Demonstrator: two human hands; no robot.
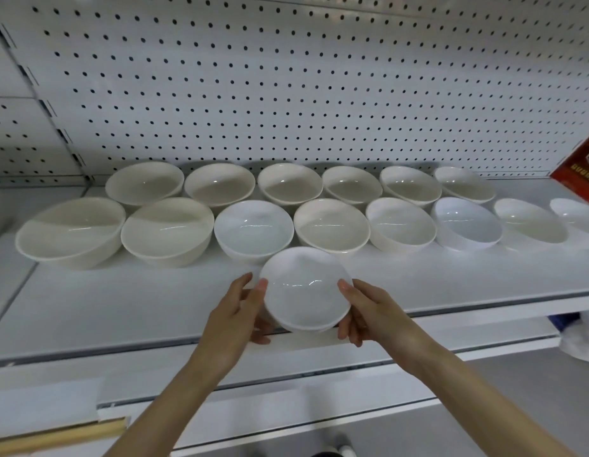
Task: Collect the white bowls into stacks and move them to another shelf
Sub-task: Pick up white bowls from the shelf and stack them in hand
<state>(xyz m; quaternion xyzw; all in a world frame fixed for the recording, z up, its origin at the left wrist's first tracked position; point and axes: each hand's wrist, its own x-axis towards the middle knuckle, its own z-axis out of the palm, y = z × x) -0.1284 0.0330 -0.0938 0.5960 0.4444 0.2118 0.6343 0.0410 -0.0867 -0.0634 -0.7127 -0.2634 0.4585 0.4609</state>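
Nothing here can be read with certainty. A red box (580,173) at the far right end of the shelf (121,308) carries a short line of gold characters beside a green emblem, but they are too blurred to make out.

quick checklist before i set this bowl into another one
1. Two-handed grip: left hand and right hand hold the held bowl at opposite rims: ok.
2. Held bowl empty: ok.
3. Nearest white bowl behind it empty, uncovered: ok.
4. Grip under the held bowl: mostly hidden, cannot tell.
5. Bare shelf in front of the rows for setting down: ok.
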